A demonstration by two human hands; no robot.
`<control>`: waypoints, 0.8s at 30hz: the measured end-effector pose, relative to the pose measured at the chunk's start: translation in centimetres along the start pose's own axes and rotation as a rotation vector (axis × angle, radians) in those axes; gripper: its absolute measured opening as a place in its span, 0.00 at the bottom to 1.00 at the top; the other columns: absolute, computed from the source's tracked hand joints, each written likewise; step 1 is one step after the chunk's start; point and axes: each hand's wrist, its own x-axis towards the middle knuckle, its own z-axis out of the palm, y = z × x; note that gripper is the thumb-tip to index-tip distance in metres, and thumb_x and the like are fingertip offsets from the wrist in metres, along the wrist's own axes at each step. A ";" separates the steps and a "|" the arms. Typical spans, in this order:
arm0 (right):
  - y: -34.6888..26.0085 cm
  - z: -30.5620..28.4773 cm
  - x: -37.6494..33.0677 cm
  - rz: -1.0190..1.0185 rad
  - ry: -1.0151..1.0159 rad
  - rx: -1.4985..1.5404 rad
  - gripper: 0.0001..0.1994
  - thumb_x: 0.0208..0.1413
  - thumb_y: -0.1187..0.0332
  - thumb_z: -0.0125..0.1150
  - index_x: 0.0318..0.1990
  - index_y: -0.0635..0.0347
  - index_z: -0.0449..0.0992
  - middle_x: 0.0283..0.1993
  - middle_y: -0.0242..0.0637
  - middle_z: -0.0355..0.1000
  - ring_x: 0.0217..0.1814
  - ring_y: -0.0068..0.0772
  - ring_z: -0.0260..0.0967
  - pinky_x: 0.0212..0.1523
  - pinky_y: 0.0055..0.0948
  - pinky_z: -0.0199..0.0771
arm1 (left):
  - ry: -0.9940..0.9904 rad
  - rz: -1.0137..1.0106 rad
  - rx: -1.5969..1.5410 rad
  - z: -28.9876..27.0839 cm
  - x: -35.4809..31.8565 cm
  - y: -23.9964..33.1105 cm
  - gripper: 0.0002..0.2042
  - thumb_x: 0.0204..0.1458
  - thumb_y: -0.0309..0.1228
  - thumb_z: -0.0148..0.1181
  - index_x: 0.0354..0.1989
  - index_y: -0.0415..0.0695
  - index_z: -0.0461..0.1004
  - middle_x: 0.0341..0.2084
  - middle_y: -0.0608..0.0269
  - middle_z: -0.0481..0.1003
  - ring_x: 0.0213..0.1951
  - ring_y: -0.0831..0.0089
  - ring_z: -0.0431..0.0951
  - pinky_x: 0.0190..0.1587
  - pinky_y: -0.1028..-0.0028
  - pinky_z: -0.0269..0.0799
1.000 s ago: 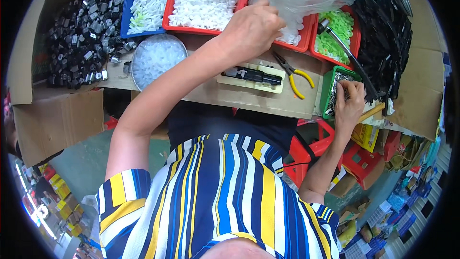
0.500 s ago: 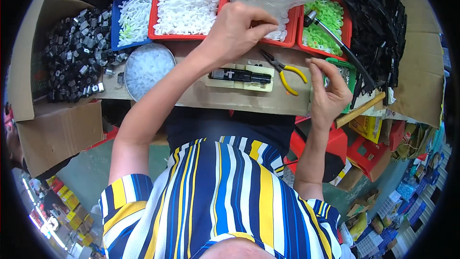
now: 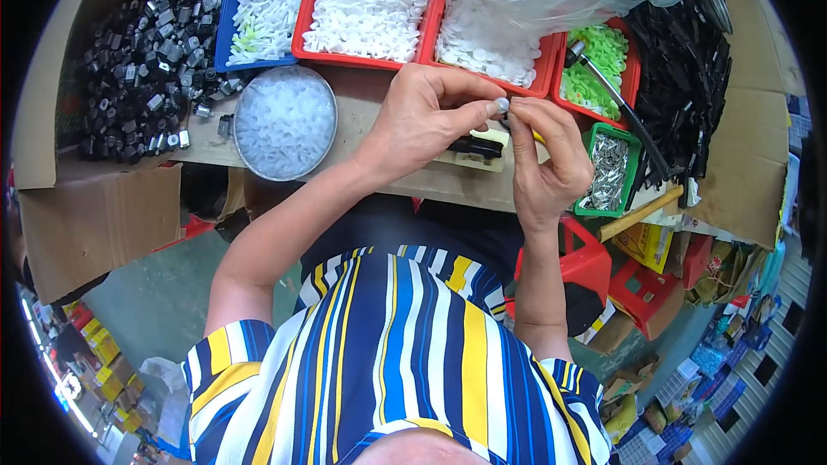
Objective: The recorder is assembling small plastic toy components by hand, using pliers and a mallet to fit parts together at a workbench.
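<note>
Holding a small pale round piece (image 3: 502,105), right of center, upper half of frame. Left hand (image 3: 420,116): grip clamped on the piece, thumb and forefinger tips. Right hand (image 3: 554,159): thumb and forefinger brought close, tips right beside the piece; can't tell if they touch it or pinch something of their own. Piece sits at the very end of the left grip, between both hands, above the worktop (image 3: 469,187).

Edges: red tray of white parts (image 3: 546,73), front wall just past the fingertips toward top of frame. Green tray of metal parts (image 3: 600,211) near the right hand, frame right. Round dish of translucent parts (image 3: 285,178) well apart, frame left; bare worktop strip between it and left hand.

Orientation: piece too small to read a long axis or pointing direction. Black part (image 3: 478,146) in cream holder (image 3: 493,164) runs roughly left-right, left end hidden by left hand. Pliers' yellow handle (image 3: 539,136) mostly hidden by right hand.
</note>
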 end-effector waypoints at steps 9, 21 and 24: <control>0.3 0.0 -0.6 -0.299 0.007 -0.262 0.12 0.44 0.79 0.70 0.38 0.62 0.81 0.37 0.37 0.78 0.38 0.35 0.76 0.39 0.29 0.67 | 0.047 0.072 0.122 0.5 -0.9 -0.2 0.10 0.57 0.22 0.62 0.46 0.35 0.80 0.37 0.60 0.82 0.37 0.80 0.80 0.39 0.79 0.77; 0.3 -0.1 -1.8 0.154 -0.166 0.172 0.07 0.48 0.82 0.66 0.36 0.66 0.78 0.38 0.41 0.76 0.38 0.38 0.76 0.41 0.31 0.74 | 0.065 0.498 0.591 -0.1 -2.5 -1.9 0.12 0.48 0.19 0.65 0.43 0.36 0.80 0.34 0.52 0.81 0.36 0.63 0.82 0.37 0.70 0.77; 0.4 0.1 -2.1 0.121 -0.195 0.139 0.07 0.47 0.82 0.67 0.35 0.64 0.78 0.38 0.40 0.75 0.37 0.39 0.74 0.40 0.32 0.73 | 0.090 0.326 0.508 -0.5 -3.7 -1.5 0.14 0.49 0.19 0.65 0.46 0.36 0.79 0.39 0.54 0.80 0.38 0.67 0.81 0.40 0.72 0.76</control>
